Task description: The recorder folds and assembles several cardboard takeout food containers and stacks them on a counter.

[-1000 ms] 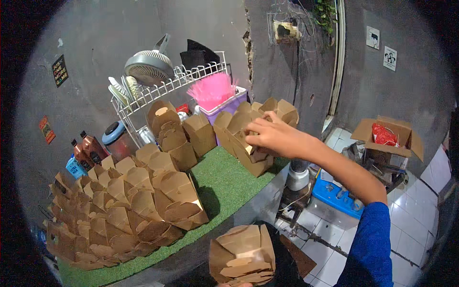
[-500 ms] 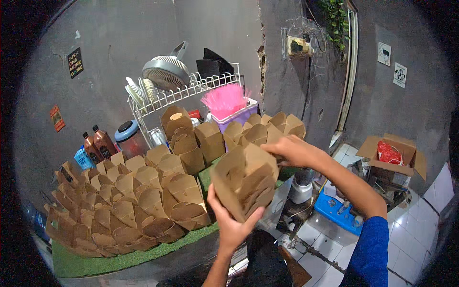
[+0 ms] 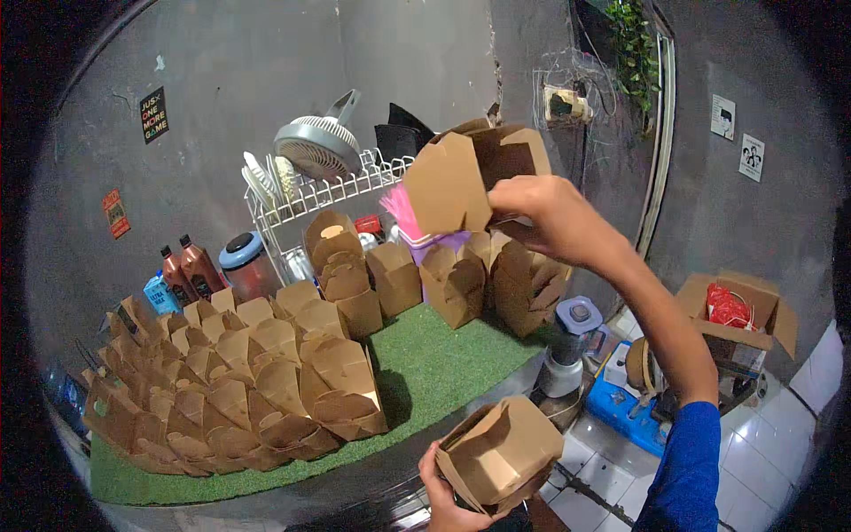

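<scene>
My left hand (image 3: 448,496) grips an open kraft paper food box (image 3: 510,448) in front of the counter's edge. This box's mouth is tilted up, showing its bare inside. Raised higher, my right hand (image 3: 558,217) is closed on the rim of another brown paper box (image 3: 448,182), its fingertips partly hidden. Below that hand, a few similar boxes (image 3: 454,288) stand at the back right of the counter. Many more open boxes (image 3: 257,390) are packed in tight rows on the left side.
Green artificial turf (image 3: 425,372) covers the counter. Behind stand a white wire rack (image 3: 310,199) with a fan (image 3: 317,146), brown bottles (image 3: 199,266) and pink straws (image 3: 396,213). To the right are a blender (image 3: 567,341), a blue-lidded container (image 3: 620,412) and a cardboard carton (image 3: 731,328).
My right hand has risen from beside the back boxes, lifting one box. My left hand has lowered and shifted right with its box, uncovering the turf behind it.
</scene>
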`<state>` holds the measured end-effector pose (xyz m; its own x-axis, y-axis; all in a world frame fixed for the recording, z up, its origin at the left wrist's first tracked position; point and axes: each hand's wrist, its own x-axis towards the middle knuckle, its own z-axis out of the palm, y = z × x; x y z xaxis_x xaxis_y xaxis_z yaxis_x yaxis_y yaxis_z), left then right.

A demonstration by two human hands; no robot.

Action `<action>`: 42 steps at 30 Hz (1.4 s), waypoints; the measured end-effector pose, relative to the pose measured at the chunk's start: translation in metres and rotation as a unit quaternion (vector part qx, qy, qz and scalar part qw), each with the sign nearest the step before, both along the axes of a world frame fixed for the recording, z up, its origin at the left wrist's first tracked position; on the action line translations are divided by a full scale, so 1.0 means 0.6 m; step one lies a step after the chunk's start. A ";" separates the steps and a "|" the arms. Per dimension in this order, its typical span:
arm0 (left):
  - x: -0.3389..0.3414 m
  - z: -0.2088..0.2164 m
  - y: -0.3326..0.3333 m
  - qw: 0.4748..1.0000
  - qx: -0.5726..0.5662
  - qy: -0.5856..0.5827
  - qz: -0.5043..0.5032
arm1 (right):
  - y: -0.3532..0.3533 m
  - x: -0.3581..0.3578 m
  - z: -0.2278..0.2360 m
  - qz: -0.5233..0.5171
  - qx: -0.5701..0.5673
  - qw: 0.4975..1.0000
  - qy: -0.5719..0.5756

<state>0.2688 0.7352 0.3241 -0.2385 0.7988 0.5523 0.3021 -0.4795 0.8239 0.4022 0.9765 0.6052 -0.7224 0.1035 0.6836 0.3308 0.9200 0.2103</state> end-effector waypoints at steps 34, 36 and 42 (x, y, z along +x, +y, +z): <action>-0.020 -0.043 -0.049 0.998 -0.053 0.021 -0.027 | 0.043 -0.031 -0.014 -0.093 -0.130 0.972 -0.172; -0.022 -0.047 -0.050 0.998 -0.053 0.022 -0.023 | 0.040 -0.029 -0.013 -0.101 -0.130 0.972 -0.166; -0.029 -0.055 -0.051 0.998 -0.063 0.009 -0.023 | 0.034 -0.032 -0.009 -0.138 -0.142 0.966 -0.165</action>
<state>0.2517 0.7048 0.2913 -0.1913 0.8716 0.4514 0.2979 -0.3866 0.8728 0.3831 0.9969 0.6000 -0.8143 0.4723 0.3373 0.5295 0.8426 0.0983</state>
